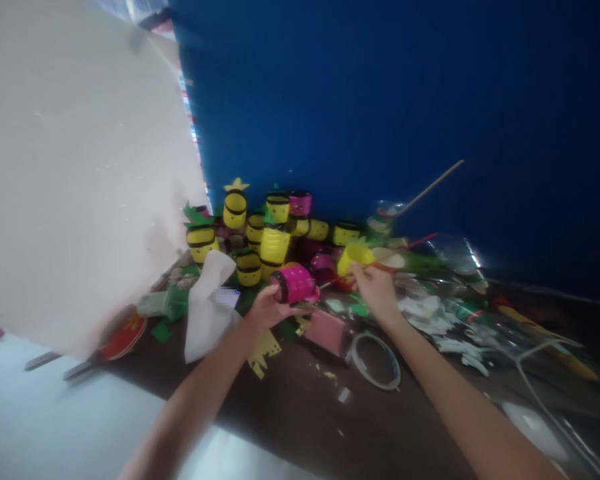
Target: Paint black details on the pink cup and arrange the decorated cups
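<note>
A dark blue wall (380, 100) fills the far right, meeting a pale white wall (80, 133) on the left. Below them spreads a cluttered dark brown tabletop (300, 413). At its far middle stand yellow cylindrical containers with black bands (275, 243), bearing small dark marks too blurred to make out. A crumpled white soft sheet (213, 307) lies to the left, nearer. The left hand (270, 307) is closed around a glossy magenta ridged cylinder (296, 283), held over the middle of the table. The right hand (375, 290) has its fingers pinched together on a thin red stick (420, 241), whose other end points left to the cylinder. A round red paddle (125, 333) at the near left carries yellow lettering, which cannot be read. Just beyond the right hand is a bright yellow round cup (353, 257); nearer lie a flat pink rectangular block (325, 332) and, right of it, a pale ring-shaped coil (359, 367).
</note>
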Motion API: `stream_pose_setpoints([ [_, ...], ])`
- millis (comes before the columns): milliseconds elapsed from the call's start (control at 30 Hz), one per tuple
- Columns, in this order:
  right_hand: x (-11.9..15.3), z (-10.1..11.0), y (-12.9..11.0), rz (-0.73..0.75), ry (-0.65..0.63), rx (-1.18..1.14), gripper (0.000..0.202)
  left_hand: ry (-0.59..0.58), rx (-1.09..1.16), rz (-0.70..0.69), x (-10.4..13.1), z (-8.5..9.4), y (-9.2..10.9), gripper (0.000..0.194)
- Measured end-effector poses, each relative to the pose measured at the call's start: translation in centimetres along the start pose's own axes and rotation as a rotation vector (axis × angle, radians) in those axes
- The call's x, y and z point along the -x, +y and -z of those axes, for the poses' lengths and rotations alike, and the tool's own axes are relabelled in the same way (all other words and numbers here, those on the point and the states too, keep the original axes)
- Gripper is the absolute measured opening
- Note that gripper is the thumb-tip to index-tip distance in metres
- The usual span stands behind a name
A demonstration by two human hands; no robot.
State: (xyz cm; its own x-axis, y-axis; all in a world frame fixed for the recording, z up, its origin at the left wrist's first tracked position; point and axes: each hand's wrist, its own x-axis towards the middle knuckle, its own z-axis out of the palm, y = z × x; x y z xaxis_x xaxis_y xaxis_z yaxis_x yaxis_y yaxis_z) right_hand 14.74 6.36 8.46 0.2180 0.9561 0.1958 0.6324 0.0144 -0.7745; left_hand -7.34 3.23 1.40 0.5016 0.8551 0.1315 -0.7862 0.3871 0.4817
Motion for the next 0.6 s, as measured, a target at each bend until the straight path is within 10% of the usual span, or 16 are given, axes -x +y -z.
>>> stream_pose_setpoints([
  [600, 1.9, 2.5, 1.1, 0.024, 0.036, -0.212, 0.048, 0.284, 0.155, -0.030, 9.6, 2.7, 0.5, 0.040],
])
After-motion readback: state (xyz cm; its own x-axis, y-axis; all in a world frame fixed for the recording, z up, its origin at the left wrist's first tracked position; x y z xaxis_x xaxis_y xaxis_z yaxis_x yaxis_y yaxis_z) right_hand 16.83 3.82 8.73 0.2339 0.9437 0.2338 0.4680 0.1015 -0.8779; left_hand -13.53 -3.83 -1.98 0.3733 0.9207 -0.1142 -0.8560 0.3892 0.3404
